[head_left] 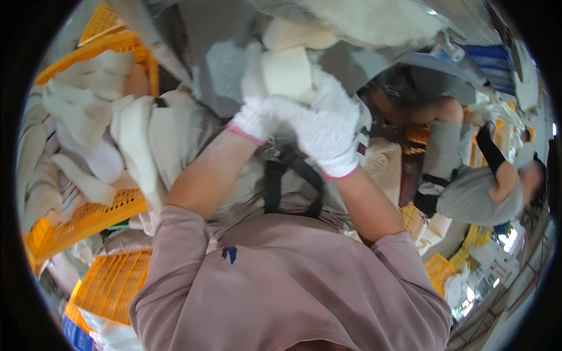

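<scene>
Both my hands wear white knitted gloves with pink cuffs and are held close together, far up in the view. Between them is a pale, thick white piece with a flat, squared end; its exact kind cannot be made out. My left hand grips it from the left side, fingers pointing away from me. From the right, my right hand closes around it, the fingertips partly hidden behind the piece. Just beyond lies a rounded cream-coloured piece, next to a grey surface with a pale worn patch.
At the left, an orange crate holds several long, bent white pieces. Below it stands another orange crate. Whitish fluffy material spreads along the far edge. To the right a co-worker in grey sits close by.
</scene>
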Motion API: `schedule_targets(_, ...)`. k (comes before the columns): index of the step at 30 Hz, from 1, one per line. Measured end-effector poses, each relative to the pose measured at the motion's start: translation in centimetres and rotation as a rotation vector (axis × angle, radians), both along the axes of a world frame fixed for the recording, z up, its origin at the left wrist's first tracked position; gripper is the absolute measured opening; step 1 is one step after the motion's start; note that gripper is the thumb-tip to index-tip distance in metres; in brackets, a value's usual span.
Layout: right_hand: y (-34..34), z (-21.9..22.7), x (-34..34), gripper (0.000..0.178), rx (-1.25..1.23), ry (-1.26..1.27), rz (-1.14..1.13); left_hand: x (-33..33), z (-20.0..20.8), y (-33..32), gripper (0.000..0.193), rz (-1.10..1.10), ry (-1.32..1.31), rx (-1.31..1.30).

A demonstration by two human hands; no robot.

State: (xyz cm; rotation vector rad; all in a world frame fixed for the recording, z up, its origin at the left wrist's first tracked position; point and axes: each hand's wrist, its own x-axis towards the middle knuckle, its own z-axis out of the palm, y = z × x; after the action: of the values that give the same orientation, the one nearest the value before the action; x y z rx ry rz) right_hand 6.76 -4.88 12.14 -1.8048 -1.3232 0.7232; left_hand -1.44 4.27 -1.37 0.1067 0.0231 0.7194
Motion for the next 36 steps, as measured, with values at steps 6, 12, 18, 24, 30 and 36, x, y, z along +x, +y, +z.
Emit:
schedule_targets(6, 0.0, 0.1, 1.3, 0.047, -0.097, 0.223, 0.191, 1.6, -1.5, 0.0, 0.043, 0.419, 0.51, 0.029)
schedule_targets(12, -5.0, 1.4, -1.9, 0.042, -0.187, -0.715, 0.133, 2.3, -2.7, 0.6, 0.049, 0.202, 0.696, -0.002)
schedule_targets(18, -3.2, 2.2, -0.3, 0.036, -0.077, -0.767, 0.323, 0.5, 1.6, 1.2, 0.041, 0.497, 0.992, 0.178)
schedule_targets(24, -11.1, 1.2, 1.1, 0.045, -0.184, 0.834, -0.412, 2.9, 2.8, -2.6, 0.045, 0.297, 0.539, -0.235)
schedule_targets(30, -5.8, -0.7, 2.5, 0.034, -0.089, 0.868, -0.252, -1.3, 0.4, 2.5, 0.04, 0.517, 1.176, 0.225)
schedule_targets(36, -6.5, -0.7, 2.1, 0.038, -0.183, 0.733, -0.231, 0.3, -4.8, 1.3, 0.047, 0.238, 0.783, 0.158)
